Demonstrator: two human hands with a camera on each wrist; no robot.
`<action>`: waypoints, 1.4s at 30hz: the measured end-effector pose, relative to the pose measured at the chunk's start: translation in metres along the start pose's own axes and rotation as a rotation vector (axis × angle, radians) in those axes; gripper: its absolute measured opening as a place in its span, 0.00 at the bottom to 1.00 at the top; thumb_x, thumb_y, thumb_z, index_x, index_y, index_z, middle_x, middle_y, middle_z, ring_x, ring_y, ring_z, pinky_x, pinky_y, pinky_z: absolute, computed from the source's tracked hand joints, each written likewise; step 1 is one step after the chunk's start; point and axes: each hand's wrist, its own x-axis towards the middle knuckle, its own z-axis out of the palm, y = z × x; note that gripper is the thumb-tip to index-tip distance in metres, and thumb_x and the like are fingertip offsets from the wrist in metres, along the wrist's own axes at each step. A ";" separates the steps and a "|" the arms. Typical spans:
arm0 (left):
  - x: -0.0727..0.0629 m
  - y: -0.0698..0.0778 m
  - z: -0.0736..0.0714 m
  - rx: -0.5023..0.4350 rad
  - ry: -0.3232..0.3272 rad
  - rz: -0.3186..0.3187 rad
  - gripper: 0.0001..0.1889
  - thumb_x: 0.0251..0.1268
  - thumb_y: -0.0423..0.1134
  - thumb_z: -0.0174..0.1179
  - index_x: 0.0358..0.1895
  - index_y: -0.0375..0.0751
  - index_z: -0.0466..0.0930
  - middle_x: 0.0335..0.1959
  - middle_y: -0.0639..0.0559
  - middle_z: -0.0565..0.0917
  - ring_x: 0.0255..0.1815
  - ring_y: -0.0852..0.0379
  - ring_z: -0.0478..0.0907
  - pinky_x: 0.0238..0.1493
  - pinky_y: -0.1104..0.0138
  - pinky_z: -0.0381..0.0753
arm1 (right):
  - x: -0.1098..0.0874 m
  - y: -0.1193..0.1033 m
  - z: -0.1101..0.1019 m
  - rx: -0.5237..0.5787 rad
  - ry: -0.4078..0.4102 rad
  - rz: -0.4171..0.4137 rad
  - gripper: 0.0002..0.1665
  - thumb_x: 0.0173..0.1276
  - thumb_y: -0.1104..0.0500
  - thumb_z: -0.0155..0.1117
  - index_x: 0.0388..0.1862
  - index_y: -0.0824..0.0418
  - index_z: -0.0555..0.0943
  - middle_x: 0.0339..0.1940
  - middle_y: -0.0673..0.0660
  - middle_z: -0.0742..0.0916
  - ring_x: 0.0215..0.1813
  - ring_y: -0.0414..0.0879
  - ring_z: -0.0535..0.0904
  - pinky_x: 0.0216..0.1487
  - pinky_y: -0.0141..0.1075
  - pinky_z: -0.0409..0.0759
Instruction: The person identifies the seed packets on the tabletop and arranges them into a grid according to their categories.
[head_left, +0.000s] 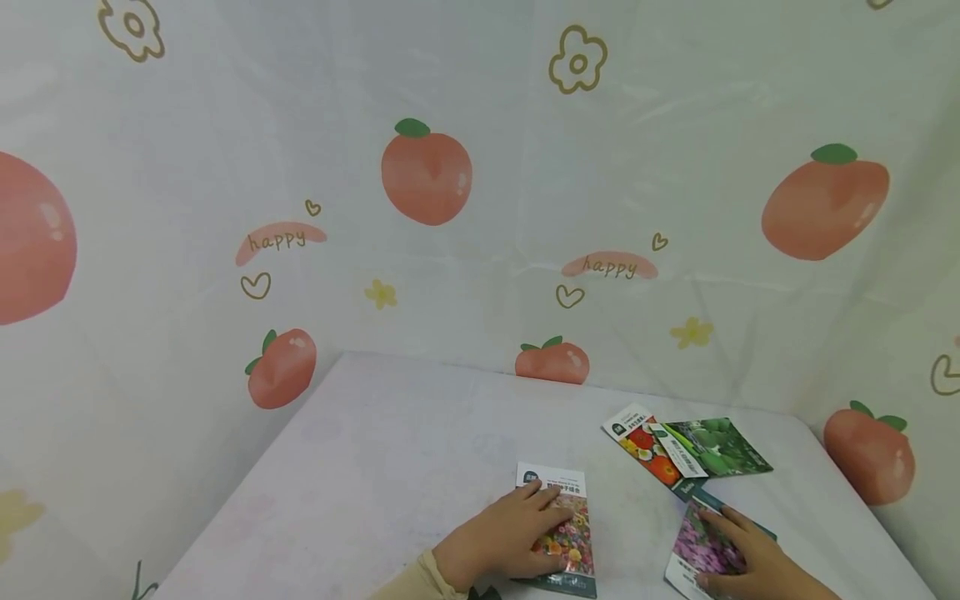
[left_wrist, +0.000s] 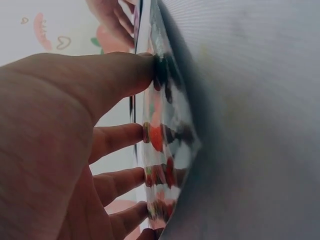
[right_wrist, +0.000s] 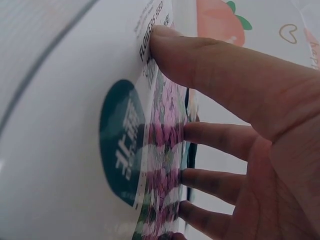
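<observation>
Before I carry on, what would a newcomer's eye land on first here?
Probably the big printed peaches on the pale backdrop, above the table. Next, low in the head view, the left hand touches a mixed-flower packet and the right hand a purple-flower packet. Beyond the right hand, a green packet overlaps a red-flower packet.

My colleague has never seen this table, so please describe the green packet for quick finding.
On the white table, look to the far right, beyond the right hand. There the green packet lies partly over a red-flowered packet. Its mostly green picture sets it apart from that brightly flowered neighbour.
</observation>
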 end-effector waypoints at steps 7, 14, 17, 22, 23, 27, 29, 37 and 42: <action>-0.005 -0.006 0.004 0.016 0.011 -0.009 0.34 0.76 0.68 0.56 0.80 0.65 0.69 0.83 0.54 0.66 0.85 0.44 0.62 0.80 0.53 0.71 | 0.004 0.006 0.001 0.030 -0.014 -0.012 0.59 0.63 0.36 0.78 0.81 0.66 0.65 0.76 0.88 0.59 0.72 0.92 0.57 0.59 0.82 0.70; -0.011 -0.013 0.002 0.029 0.023 0.008 0.34 0.76 0.66 0.57 0.81 0.63 0.68 0.83 0.53 0.67 0.85 0.43 0.62 0.79 0.52 0.71 | 0.004 0.006 0.001 0.027 -0.019 0.000 0.60 0.63 0.35 0.78 0.81 0.66 0.65 0.75 0.88 0.59 0.71 0.93 0.56 0.59 0.82 0.70; -0.014 -0.014 0.001 0.029 0.032 0.013 0.34 0.76 0.66 0.57 0.80 0.62 0.69 0.83 0.52 0.67 0.84 0.42 0.63 0.79 0.52 0.72 | 0.004 0.006 0.001 0.025 -0.018 -0.001 0.60 0.63 0.35 0.78 0.81 0.66 0.65 0.75 0.89 0.59 0.71 0.93 0.56 0.58 0.82 0.70; -0.018 -0.015 0.001 0.038 0.049 0.021 0.34 0.76 0.66 0.57 0.80 0.61 0.69 0.83 0.51 0.68 0.84 0.42 0.64 0.80 0.52 0.71 | 0.005 0.006 0.002 0.011 -0.013 -0.004 0.59 0.62 0.35 0.78 0.81 0.66 0.66 0.75 0.89 0.59 0.71 0.93 0.58 0.58 0.82 0.72; -0.018 -0.015 0.001 0.039 0.050 0.020 0.34 0.76 0.66 0.57 0.80 0.61 0.69 0.83 0.51 0.68 0.84 0.42 0.64 0.80 0.52 0.71 | 0.005 0.006 0.001 0.006 -0.011 -0.009 0.59 0.62 0.35 0.78 0.80 0.66 0.66 0.75 0.89 0.59 0.71 0.93 0.58 0.58 0.82 0.72; -0.018 -0.016 0.000 0.039 0.049 0.015 0.34 0.76 0.66 0.58 0.80 0.62 0.69 0.83 0.52 0.68 0.84 0.42 0.64 0.79 0.52 0.71 | 0.006 0.006 0.001 -0.006 -0.008 -0.014 0.59 0.63 0.34 0.78 0.80 0.66 0.66 0.74 0.89 0.60 0.71 0.93 0.58 0.58 0.81 0.72; -0.018 -0.016 -0.001 0.038 0.049 0.014 0.34 0.76 0.66 0.58 0.80 0.62 0.69 0.83 0.52 0.68 0.84 0.42 0.64 0.79 0.52 0.71 | 0.006 0.006 0.001 -0.010 -0.005 -0.013 0.59 0.62 0.34 0.78 0.80 0.66 0.66 0.74 0.89 0.60 0.71 0.92 0.59 0.58 0.81 0.72; -0.025 -0.023 0.004 0.028 0.044 0.004 0.35 0.77 0.67 0.55 0.82 0.62 0.67 0.84 0.51 0.66 0.85 0.40 0.62 0.79 0.50 0.71 | 0.004 0.003 0.002 -0.004 -0.008 0.008 0.60 0.61 0.34 0.79 0.80 0.66 0.66 0.74 0.89 0.60 0.71 0.92 0.59 0.58 0.81 0.73; -0.035 -0.031 0.005 0.003 0.042 -0.024 0.36 0.76 0.69 0.55 0.82 0.64 0.65 0.85 0.52 0.64 0.86 0.40 0.60 0.79 0.46 0.71 | 0.002 0.002 0.001 -0.005 -0.009 0.022 0.61 0.61 0.33 0.79 0.80 0.66 0.66 0.74 0.88 0.60 0.70 0.92 0.59 0.58 0.81 0.73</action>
